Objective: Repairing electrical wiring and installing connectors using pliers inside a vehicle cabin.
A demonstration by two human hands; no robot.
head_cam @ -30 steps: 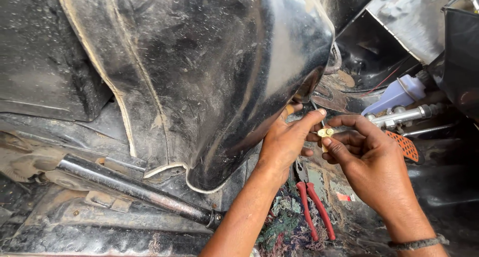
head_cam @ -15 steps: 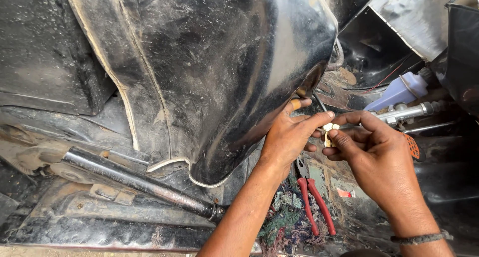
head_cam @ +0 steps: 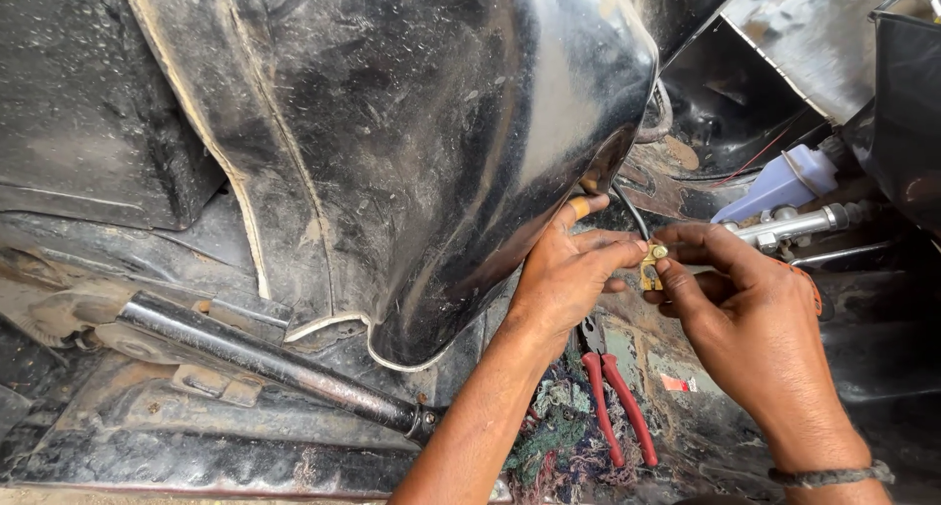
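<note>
My left hand and my right hand meet at a small brass-coloured metal fitting and pinch it between their fingertips. A thin black cable runs from the fitting up behind the edge of a large glossy black curved body panel. My left thumb rests against that panel's lower edge. A dark band circles my right wrist.
Red-handled pliers lie on a pile of rags below my hands. A pale blue plastic reservoir and a silver metal cylinder sit at the right. A dark steel tube crosses the grimy frame at lower left.
The view has shifted slightly. Both hands stay together on the small fitting, with only small finger movements.
</note>
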